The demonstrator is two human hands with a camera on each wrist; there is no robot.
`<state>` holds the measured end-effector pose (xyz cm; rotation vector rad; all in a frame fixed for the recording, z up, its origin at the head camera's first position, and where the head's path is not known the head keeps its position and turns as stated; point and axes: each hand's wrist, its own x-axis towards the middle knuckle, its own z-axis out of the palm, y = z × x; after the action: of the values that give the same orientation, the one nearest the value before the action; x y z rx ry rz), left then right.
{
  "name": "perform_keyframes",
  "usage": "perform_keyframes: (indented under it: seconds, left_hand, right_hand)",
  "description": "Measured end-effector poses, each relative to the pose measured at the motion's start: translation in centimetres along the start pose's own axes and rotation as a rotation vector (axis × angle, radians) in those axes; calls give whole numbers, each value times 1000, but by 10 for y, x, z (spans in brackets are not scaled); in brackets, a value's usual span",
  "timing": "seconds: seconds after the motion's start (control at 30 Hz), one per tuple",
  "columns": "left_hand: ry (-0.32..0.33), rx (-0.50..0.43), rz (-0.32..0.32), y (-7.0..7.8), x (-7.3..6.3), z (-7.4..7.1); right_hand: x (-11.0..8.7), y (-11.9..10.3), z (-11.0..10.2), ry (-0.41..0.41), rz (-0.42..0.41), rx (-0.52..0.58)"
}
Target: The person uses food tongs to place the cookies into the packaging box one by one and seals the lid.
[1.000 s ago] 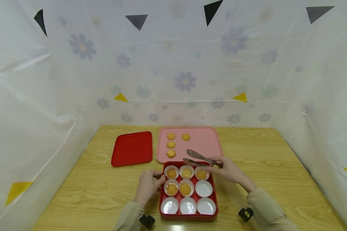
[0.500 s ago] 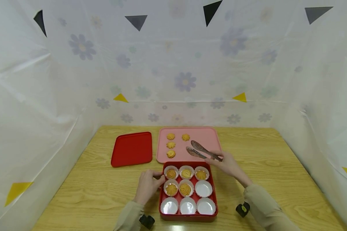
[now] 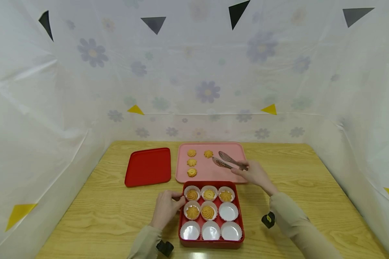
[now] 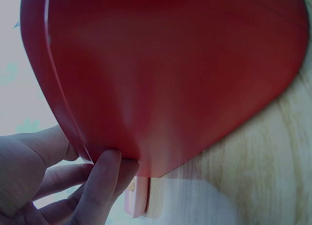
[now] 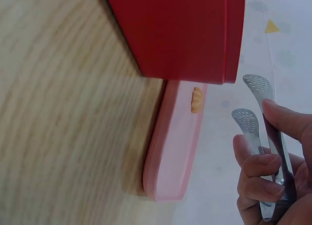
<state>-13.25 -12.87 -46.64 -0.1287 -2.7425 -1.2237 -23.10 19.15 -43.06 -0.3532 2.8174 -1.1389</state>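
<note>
In the head view, we see the red box on the bench, with cookies in five of its nine paper cups. We judge the filling just past halfway: four cups have none, and four cookies lie on the pink tray. The right hand holds tongs over that tray, nothing between their tips.

In the left wrist view, we find the left hand pinching the box's rim.

In the right wrist view, we see fingers curled round the spread tongs.
</note>
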Motion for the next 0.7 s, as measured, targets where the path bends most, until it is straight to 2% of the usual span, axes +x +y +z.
perform_keyframes:
  seconds: [0.37, 0.7]
  left_hand:
    - [-1, -2, -14, 1, -1, 0]
    - [7, 6, -11, 0, 1, 0]
  right_hand:
    - [24, -6, -2, -47, 23, -151]
    - [49, -6, 1, -94, 23, -186]
